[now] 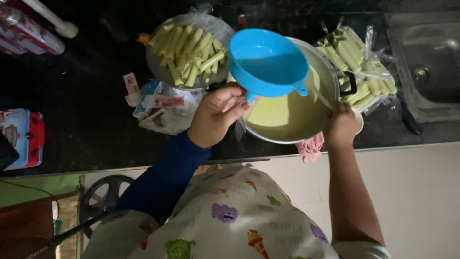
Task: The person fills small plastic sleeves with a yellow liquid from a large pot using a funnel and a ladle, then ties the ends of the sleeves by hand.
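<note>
Printed apron cloth [230, 216] fills the near edge of the view, and both arms reach out over it to the dark counter [91, 115]. Just beyond, the left hand [218, 112] is clenched on the short handle of a blue plastic strainer [266, 62], holding it tilted above the far left part of a large metal pot [297, 112]. That pot stands at the near edge of the counter and holds a pale yellow liquid. At its near right rim the right hand [341, 125] grips the edge, fingers curled over it. A pink cloth [311, 147] lies just under the pot's near side, between the two hands.

Left of the pot and farther back, a round plate [187, 50] is heaped with pale green stick-shaped pieces. Near it lie crumpled wrappers [160, 105]. Right of the pot, more of the same sticks sit in clear plastic bags [362, 67], and a steel sink [424, 62] lies at the far right. At the left edge sits a red and blue tin [21, 136].
</note>
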